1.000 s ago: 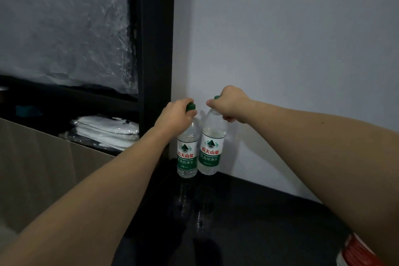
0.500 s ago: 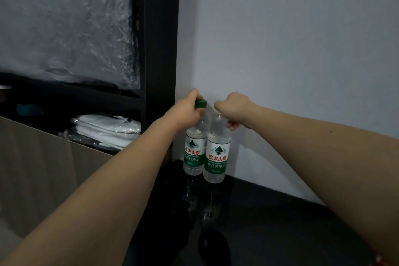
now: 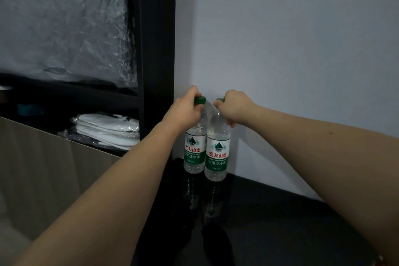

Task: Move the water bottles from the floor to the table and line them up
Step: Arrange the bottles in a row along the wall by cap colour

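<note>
Pale grey wall [image 3: 291, 39] filled the head view, our only view, and met a glossy black table [image 3: 280, 222] whose far left corner ran up against a black shelf frame [image 3: 158, 49]. We gripped two water bottles there, side by side and upright, near that corner. Our left hand [image 3: 183, 112] had its fingers curled round the neck of the left bottle [image 3: 193, 151] just under its green cap [image 3: 199, 100], and our right hand [image 3: 234, 107] was clamped the same way on the neck of the right bottle [image 3: 217, 155], whose cap was almost wholly hidden by the knuckles. Holding them by the necks let us steer each one from above without crushing the thin sides, and it kept the labels facing us. Both bottles seemed to stand on the table, since reflections ran straight down from their bases, though we could not tell for certain whether either base was fully settled. Their bodies touched or nearly touched, the right one slightly nearer to us, so we judged the pair close to lined up, with a small nudge left to square them against the wall. On the shelf to the left lay folded white goods in plastic wrap [image 3: 108, 129], and above them hung a crinkled clear sheet [image 3: 64, 24]. A wood-toned panel [image 3: 43, 168] ran below the shelf.
</note>
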